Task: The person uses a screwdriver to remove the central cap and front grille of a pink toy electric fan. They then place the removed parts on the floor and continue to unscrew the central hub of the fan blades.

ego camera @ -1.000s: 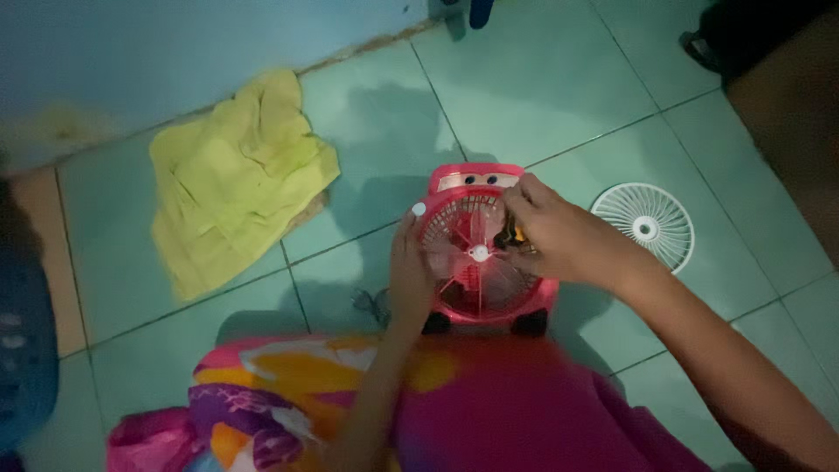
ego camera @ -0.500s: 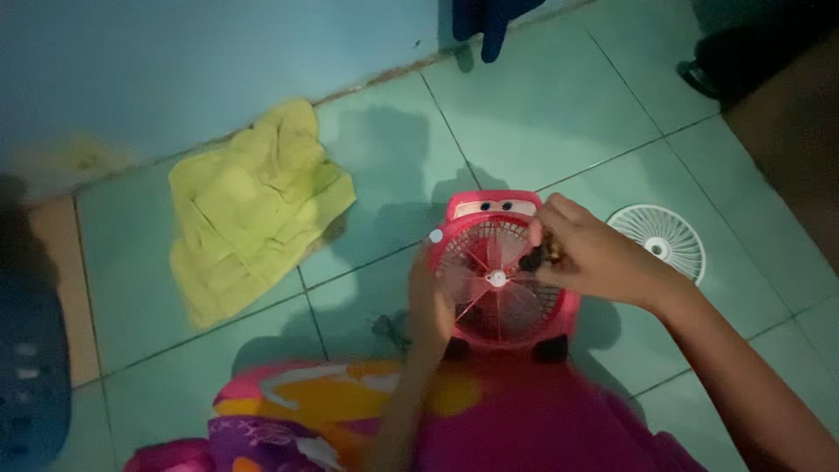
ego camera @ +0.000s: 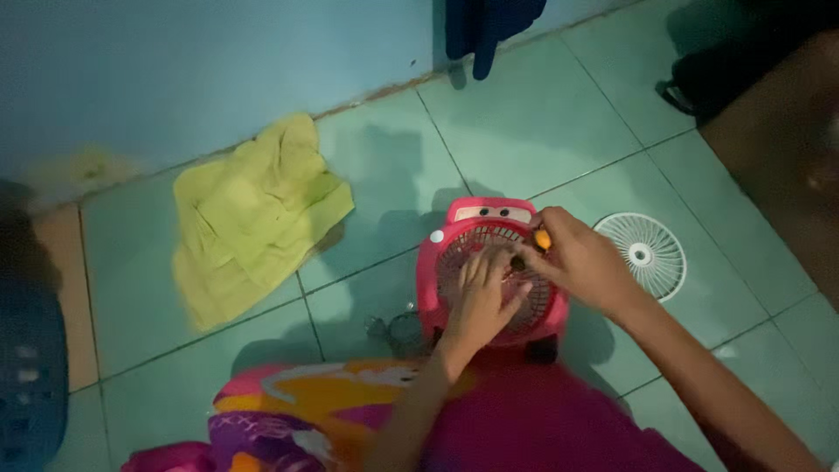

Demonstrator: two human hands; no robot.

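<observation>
Item: small pink fan, car-shaped with cartoon eyes on its top edge, lying face up on the green tiled floor just in front of my knees; round opening with pink blades showing, black wheels at its near edge. My left hand lies flat over the blades, fingers spread and loose, gripping nothing that I can make out. My right hand is at the fan's right rim, fingers pinched around a small tool with an orange handle, its dark tip down near the hub. Beside the fan, right: a white round grille, flat on the floor, apart from the fan. Left, well apart: a crumpled yellow cloth near the foot of the blue wall. Near edge: my lap in bright pink and orange patterned fabric. Top edge: dark blue cloth hanging against the wall. Far left edge: part of a blue basket, blurred. Top right: a dark object, too dim to identify.
</observation>
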